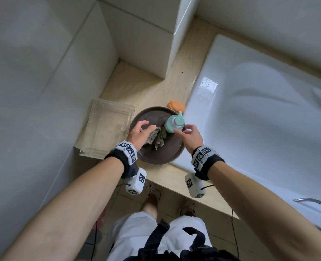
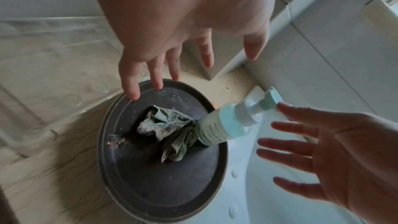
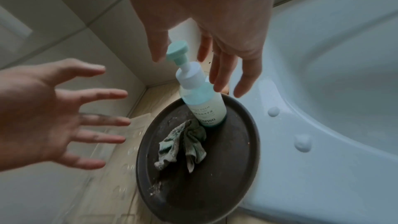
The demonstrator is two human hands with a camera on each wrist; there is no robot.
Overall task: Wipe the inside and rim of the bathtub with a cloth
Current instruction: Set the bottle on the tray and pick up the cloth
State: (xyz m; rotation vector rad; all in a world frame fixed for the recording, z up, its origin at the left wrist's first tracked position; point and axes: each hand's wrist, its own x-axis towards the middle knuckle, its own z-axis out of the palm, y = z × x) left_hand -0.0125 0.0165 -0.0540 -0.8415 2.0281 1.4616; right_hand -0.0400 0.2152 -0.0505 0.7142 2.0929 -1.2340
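Note:
A crumpled grey-green cloth [image 1: 157, 137] [image 2: 170, 129] [image 3: 183, 144] lies on a round dark tray [image 1: 161, 157] [image 2: 150, 185] [image 3: 215, 193] beside the white bathtub [image 1: 259, 113] [image 3: 323, 91]. A mint pump bottle [image 1: 174, 123] [image 2: 228, 125] [image 3: 200, 98] stands upright on the tray next to the cloth. My left hand [image 1: 141, 131] [image 2: 172, 54] [image 3: 64, 113] hovers over the cloth with fingers spread, holding nothing. My right hand [image 1: 188, 135] [image 3: 215, 57] [image 2: 323, 159] hovers beside the bottle, fingers spread, apart from it.
A clear plastic box [image 1: 107, 129] sits left of the tray on the beige ledge [image 1: 146, 85]. An orange object [image 1: 176, 106] lies behind the tray. Foam blobs [image 3: 302, 142] dot the tub rim. Chrome grab handles [image 1: 316, 202] sit on the tub's edge. Tiled walls close in at left and behind.

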